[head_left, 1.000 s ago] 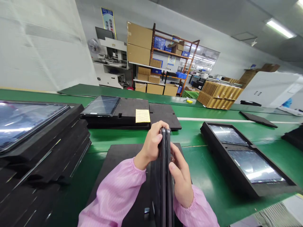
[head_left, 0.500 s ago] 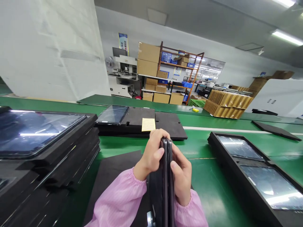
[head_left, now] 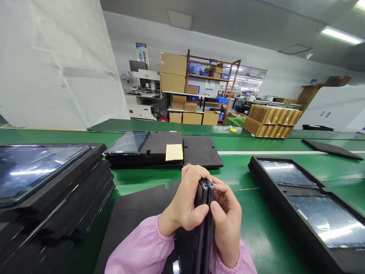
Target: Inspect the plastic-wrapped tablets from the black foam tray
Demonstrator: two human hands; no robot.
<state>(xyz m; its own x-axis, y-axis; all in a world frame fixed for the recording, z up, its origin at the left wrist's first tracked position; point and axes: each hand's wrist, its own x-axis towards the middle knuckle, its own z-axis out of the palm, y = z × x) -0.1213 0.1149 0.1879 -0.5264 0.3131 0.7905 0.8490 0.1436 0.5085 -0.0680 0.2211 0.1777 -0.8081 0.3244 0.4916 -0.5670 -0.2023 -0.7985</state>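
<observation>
Two thin black panels with rounded corners, shaped like tablets (head_left: 205, 238), stand on edge face to face in front of me. My left hand (head_left: 185, 199) is closed over their top corner from the left, its thumb pressed on the narrow edge. On the other side my right hand (head_left: 228, 219) grips them, thumb on the edge and fingers around the far face. Their lower ends run out of view. Below lies a flat black foam sheet (head_left: 131, 217). A small shiny silver piece (head_left: 176, 266), too cut off to name, shows by the panels.
Black foam trays holding glass screens (head_left: 57, 180) are stacked at left. A two-pocket foam tray (head_left: 288, 205) with screens lies at right. Behind my hands are foam blocks (head_left: 199, 154), a screen (head_left: 128, 142) and a yellow dotted sticker sheet (head_left: 174, 152). Cardboard dividers (head_left: 270, 120) stand farther back.
Both hands and the panels have shifted slightly right and down in view. The left thumb now lies across the panels' edge, near the right thumb. The background has shifted slightly left.
</observation>
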